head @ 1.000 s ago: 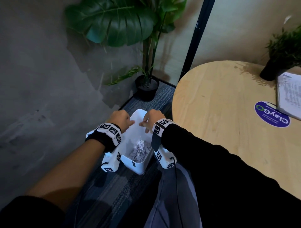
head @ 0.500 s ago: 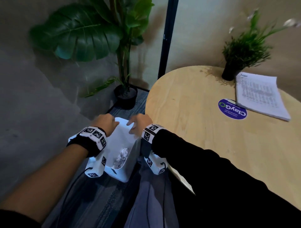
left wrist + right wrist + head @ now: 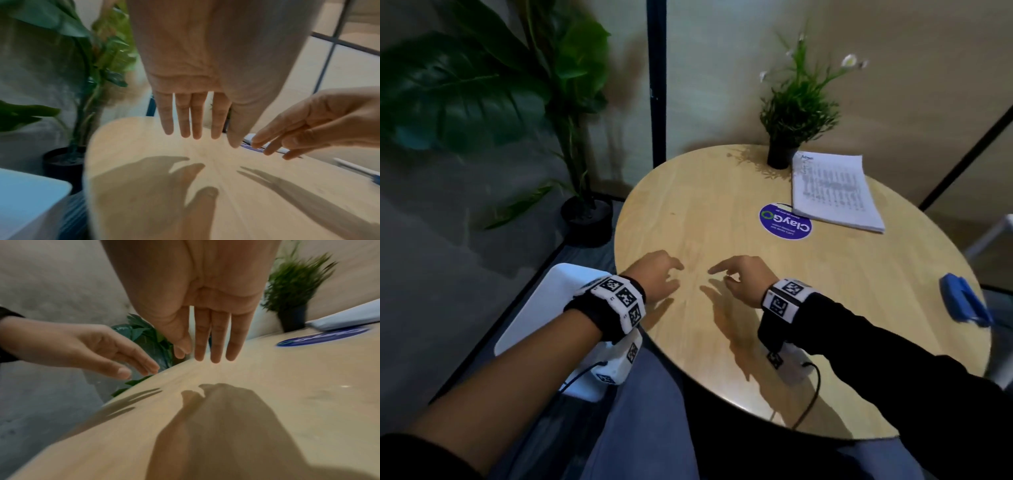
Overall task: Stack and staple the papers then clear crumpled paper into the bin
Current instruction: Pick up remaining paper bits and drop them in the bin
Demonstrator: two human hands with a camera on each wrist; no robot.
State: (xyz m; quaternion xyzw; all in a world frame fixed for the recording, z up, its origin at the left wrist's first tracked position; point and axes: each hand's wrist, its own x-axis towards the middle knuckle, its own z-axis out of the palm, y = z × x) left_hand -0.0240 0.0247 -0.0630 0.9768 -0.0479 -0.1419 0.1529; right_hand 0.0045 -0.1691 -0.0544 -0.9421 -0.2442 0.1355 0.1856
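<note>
Both my hands hover just above the round wooden table [image 3: 722, 192], empty. My left hand [image 3: 659, 275] is over the table's left edge with its fingers [image 3: 193, 123] straight and spread. My right hand [image 3: 736, 277] is beside it, fingers [image 3: 213, 344] straight and relaxed. The stack of printed papers [image 3: 832, 190] lies at the far side of the table. A blue stapler [image 3: 962, 301] lies near the right edge. The white bin [image 3: 551, 301] stands on the floor left of the table, partly behind my left wrist; its inside is hidden.
A small potted plant [image 3: 796, 113] stands at the back of the table beside the papers. A round blue sticker [image 3: 785, 221] lies flat next to them. A large leafy floor plant [image 3: 571, 144] stands in a black pot behind the bin.
Both hands have let go of the bin's rim and moved up and right over the table. The view has swung from the bin to the tabletop.
</note>
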